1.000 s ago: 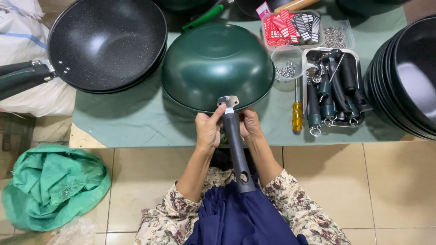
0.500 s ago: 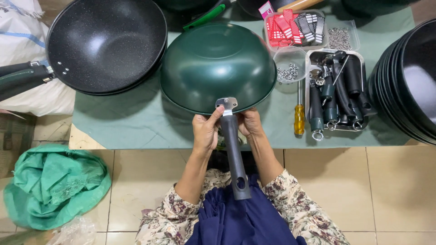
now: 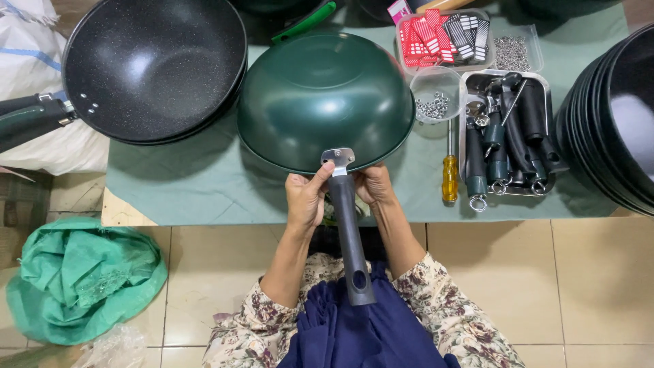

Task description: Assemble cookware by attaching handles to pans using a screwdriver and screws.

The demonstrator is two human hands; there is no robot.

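Dark handle [image 3: 349, 238] meets upturned green wok [image 3: 325, 99] on table edge.

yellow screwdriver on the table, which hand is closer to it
Right. The right hand lies just beside the yellow screwdriver; the left hand is across the dark handle, farther away.

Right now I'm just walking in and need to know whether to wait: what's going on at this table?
A person holds a dark handle against the rim of an upturned green wok on the table. The left hand and right hand grip the handle's top, where its metal bracket meets the wok. A screwdriver, a tray of handles and a tub of screws lie to the right.
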